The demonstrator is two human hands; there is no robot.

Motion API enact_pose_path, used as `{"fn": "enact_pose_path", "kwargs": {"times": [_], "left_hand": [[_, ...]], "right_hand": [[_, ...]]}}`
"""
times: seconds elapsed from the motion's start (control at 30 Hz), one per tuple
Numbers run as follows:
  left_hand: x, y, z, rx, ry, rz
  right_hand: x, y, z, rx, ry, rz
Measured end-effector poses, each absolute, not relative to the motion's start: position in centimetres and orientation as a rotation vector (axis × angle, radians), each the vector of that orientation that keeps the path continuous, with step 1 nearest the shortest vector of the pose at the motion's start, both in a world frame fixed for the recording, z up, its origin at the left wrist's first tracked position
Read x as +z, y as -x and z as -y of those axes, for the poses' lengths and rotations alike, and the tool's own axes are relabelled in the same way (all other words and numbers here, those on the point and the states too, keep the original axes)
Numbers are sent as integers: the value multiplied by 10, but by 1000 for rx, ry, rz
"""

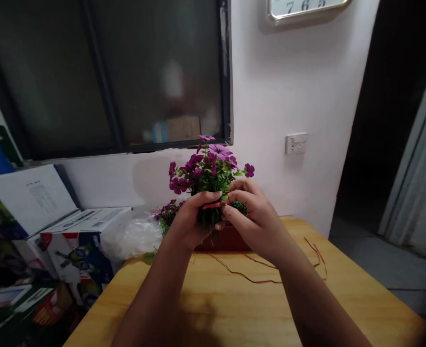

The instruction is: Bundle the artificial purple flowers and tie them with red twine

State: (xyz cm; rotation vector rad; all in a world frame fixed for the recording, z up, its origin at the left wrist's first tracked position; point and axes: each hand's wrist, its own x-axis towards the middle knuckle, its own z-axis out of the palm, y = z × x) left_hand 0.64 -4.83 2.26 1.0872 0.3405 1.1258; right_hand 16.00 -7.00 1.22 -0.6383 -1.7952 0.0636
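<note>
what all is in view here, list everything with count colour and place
bunch of purple artificial flowers with green leaves: one, purple and green, held above the table's far edge
thin red ribbon: one, red, around the stems between the hands
dark red box: one, under the hands
red strings: a few, loose on the table
yellow wooden table: one, foreground
printed cardboard boxes: several, left
clear plastic bag: one, beside the boxes
white wall socket: one
wall clock: one, top
left hand: grips the stems
right hand: pinches the ribbon
</note>
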Motion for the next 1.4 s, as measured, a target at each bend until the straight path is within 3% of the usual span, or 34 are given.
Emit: {"fn": "enact_pose_path", "kwargs": {"times": [0.43, 0.77, 1.23, 1.4], "left_hand": [[20, -8, 47, 993, -1207, -450], [17, -8, 37, 931, -1185, -501], [18, -6, 33, 862, -1199, -473], [19, -3, 29, 823, -1183, -472]], "right_hand": [[11, -173, 60, 309, 869, 1878], [3, -193, 42, -21, 645, 2172], [6, -194, 41, 550, 756, 1972], [16, -195, 57, 505, 843, 2111]]}}
